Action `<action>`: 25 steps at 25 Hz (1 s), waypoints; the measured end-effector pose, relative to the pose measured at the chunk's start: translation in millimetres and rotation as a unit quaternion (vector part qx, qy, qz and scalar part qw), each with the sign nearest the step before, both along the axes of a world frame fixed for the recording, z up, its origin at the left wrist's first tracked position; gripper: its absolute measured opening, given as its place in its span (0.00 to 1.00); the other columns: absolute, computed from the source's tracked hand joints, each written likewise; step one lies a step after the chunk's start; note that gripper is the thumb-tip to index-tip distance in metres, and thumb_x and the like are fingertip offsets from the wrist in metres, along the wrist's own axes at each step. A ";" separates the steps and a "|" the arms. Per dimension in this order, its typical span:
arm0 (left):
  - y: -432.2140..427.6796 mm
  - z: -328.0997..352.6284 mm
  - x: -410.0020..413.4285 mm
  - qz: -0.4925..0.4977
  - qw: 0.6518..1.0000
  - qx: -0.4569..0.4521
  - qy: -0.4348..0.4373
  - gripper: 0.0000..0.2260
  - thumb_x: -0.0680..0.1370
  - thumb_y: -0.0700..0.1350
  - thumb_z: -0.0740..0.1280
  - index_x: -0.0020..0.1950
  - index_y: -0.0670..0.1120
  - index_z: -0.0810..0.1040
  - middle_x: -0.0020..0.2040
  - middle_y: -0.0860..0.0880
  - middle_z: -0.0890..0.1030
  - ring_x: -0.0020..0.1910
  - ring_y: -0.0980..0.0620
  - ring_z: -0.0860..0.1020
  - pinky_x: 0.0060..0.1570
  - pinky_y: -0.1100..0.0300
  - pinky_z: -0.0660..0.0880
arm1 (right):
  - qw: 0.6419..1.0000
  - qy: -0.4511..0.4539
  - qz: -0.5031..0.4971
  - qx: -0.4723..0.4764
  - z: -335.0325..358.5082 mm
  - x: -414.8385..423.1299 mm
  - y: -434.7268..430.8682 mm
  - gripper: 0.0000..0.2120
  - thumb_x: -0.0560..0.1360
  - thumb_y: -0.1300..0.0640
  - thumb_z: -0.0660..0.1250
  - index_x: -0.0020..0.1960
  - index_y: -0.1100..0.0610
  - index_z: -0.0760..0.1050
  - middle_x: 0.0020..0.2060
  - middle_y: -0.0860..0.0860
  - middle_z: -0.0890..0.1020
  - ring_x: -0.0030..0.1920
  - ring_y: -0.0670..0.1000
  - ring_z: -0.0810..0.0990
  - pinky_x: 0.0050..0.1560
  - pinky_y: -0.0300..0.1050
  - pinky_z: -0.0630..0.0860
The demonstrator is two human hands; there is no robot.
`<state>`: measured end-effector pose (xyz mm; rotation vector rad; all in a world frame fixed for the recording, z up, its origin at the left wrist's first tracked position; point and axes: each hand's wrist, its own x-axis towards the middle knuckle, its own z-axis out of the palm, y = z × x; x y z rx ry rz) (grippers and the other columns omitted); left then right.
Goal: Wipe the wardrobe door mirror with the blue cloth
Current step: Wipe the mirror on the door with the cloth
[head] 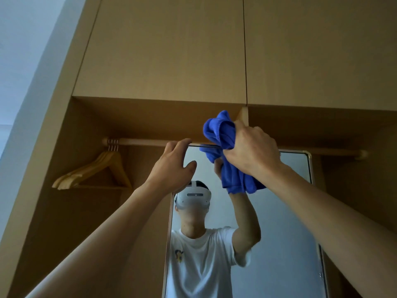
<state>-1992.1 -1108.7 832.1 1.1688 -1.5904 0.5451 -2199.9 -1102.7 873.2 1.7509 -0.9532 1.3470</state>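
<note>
**Top edge of the mirror: cloth bunched, frame held**

From the head camera, looking up, the main risk is the mirror [279,244] itself. It seems to be a swinging panel, and I am pushing at its very top. If my left hand [171,166] slips off the edge while the right one presses, the panel could swing away or knock the hanging rail [139,141] just behind it. My left thumb also lies on the glass, so it may leave a print in the corner I am meant to clean. The blue cloth [223,134] is wadded, not flat, with a tail hanging down. A loose wad skips patches and could drag out of my fist on a hard stroke.

My left fingers are curled over the mirror's top edge near its left corner, thumb on the front, pinching it steady. My right hand [251,151] is closed tight round the cloth, knuckles towards me, with folds bulging above and below the fist. The cloth sits at the top edge, straddling it. I cannot tell whether it presses on the glass, because my hand covers that spot. Wooden hangers [96,171] hang well to the left, out of the way.
</note>
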 end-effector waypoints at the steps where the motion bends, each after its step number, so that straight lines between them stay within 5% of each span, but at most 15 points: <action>1: 0.4 -1.1 1.7 -0.008 1.000 -0.003 0.001 0.30 0.79 0.50 0.67 0.79 0.55 0.60 0.74 0.50 0.66 0.66 0.47 0.74 0.56 0.58 0.68 | 1.000 -0.011 -0.013 -0.001 -1.6 -9.1 -0.9 0.18 0.73 0.48 0.69 0.56 0.56 0.69 0.38 0.51 0.75 0.39 0.55 0.74 0.36 0.47 0.70; 10: 2.9 -12.5 3.4 -0.061 0.996 0.045 0.054 0.40 0.80 0.52 0.67 0.83 0.52 0.44 0.83 0.51 0.53 0.79 0.49 0.60 0.62 0.61 0.60 | 1.000 -0.005 -0.025 0.008 -3.2 18.7 8.7 0.20 0.73 0.47 0.70 0.57 0.56 0.68 0.39 0.51 0.74 0.40 0.55 0.72 0.36 0.47 0.69; 16: 16.5 -33.7 -1.6 -0.130 0.988 0.032 0.077 0.41 0.76 0.47 0.69 0.82 0.59 0.47 0.67 0.49 0.73 0.56 0.49 0.78 0.53 0.50 0.76 | 0.998 0.049 0.038 0.015 2.7 78.0 19.1 0.19 0.74 0.47 0.69 0.59 0.56 0.69 0.42 0.51 0.78 0.45 0.55 0.76 0.41 0.50 0.75; 20: 23.0 -53.6 -1.8 -0.156 0.982 0.044 0.100 0.39 0.76 0.46 0.68 0.81 0.60 0.51 0.71 0.52 0.73 0.61 0.45 0.78 0.60 0.47 0.76 | 0.992 0.087 0.070 0.051 6.7 81.7 22.3 0.17 0.74 0.51 0.68 0.59 0.55 0.69 0.43 0.50 0.78 0.49 0.56 0.76 0.45 0.54 0.78; 25: 24.9 -59.0 5.1 -0.177 0.965 0.097 0.167 0.37 0.78 0.48 0.67 0.82 0.60 0.51 0.68 0.39 0.78 0.66 0.36 0.77 0.62 0.42 0.75 | 0.990 0.108 0.081 0.051 7.3 69.8 20.1 0.21 0.74 0.53 0.68 0.66 0.52 0.69 0.50 0.50 0.81 0.55 0.57 0.76 0.47 0.54 0.77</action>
